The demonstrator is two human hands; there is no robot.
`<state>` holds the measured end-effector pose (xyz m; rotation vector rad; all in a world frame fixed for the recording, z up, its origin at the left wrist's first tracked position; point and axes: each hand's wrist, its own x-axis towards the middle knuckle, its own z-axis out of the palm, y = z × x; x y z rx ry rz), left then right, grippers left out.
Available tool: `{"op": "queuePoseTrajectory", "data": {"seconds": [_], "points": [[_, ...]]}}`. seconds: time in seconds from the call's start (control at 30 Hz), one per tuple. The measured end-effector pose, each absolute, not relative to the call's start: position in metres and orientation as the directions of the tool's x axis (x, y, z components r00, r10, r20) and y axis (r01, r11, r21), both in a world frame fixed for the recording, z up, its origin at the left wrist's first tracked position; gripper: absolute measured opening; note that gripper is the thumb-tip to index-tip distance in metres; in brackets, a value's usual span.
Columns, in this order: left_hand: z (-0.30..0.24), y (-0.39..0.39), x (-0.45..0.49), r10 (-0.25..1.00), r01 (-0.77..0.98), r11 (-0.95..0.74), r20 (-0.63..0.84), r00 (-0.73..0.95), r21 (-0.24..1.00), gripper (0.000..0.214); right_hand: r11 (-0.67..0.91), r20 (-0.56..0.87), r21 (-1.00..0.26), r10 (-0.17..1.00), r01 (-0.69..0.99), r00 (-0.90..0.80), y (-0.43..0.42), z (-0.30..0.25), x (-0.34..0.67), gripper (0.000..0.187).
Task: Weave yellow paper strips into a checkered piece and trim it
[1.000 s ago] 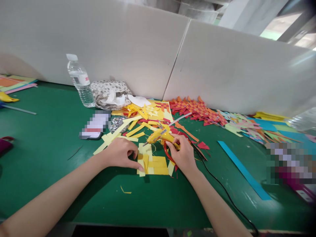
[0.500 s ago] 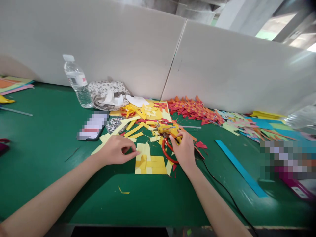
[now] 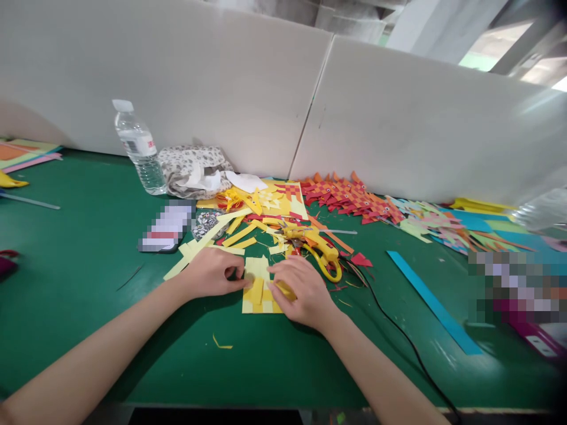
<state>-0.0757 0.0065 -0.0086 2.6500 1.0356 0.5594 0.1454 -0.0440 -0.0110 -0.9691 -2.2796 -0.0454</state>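
Note:
A small piece of woven paper (image 3: 259, 301), pale and deeper yellow, lies flat on the green table with a folded strip standing out on it. At its left edge my left hand (image 3: 215, 271) is closed, thumb and forefinger pinched on the paper. My right hand (image 3: 303, 289) reaches over the paper's right half and covers part of it. Its thumb and forefinger are apart, with yellow showing between them. Just beyond that hand lie yellow-handled scissors (image 3: 330, 260); a red-handled tool beside them is mostly hidden.
Yellow paper strips (image 3: 239, 236) are scattered behind the woven piece. Checkered red-orange paper fish (image 3: 349, 195) are piled near the white partition (image 3: 398, 118). A phone (image 3: 168, 227), a water bottle (image 3: 139, 147) and a blue strip (image 3: 432, 301) lie or stand around. A black cable (image 3: 398, 333) crosses the right side.
My right hand has left the scissors and red-handled tool and moved left and nearer, onto the woven paper. The yellow handles are now uncovered. My left hand has hardly moved.

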Motion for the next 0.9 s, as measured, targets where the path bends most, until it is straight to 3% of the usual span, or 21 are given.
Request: {"op": "queuePoseTrajectory", "data": {"seconds": [0.13,0.27,0.47,0.67,0.9], "points": [[-0.009,0.007,-0.076,0.686,0.592,-0.722,0.257,0.681,0.357,0.021,0.820,0.498,-0.176,0.551,0.544,-0.670,-0.051,-0.009,0.139,0.010],[-0.010,0.006,-0.075,0.663,0.559,-0.737,0.245,0.708,0.380,0.015,0.849,0.475,-0.123,0.505,0.514,-0.720,-0.053,-0.011,0.137,0.013],[-0.008,0.005,-0.074,0.652,0.536,-0.740,0.237,0.720,0.407,0.020,0.673,0.500,-0.041,0.654,0.738,-0.569,-0.043,-0.018,0.144,0.017],[-0.005,0.005,-0.075,0.633,0.548,-0.768,0.256,0.731,0.333,0.022,0.406,0.503,0.025,0.785,0.913,-0.363,-0.037,-0.015,0.147,0.025],[-0.009,0.007,-0.079,0.605,0.546,-0.793,0.238,0.760,0.272,0.030,0.557,0.571,-0.114,0.714,0.822,-0.405,-0.043,-0.009,0.146,0.012]]}}
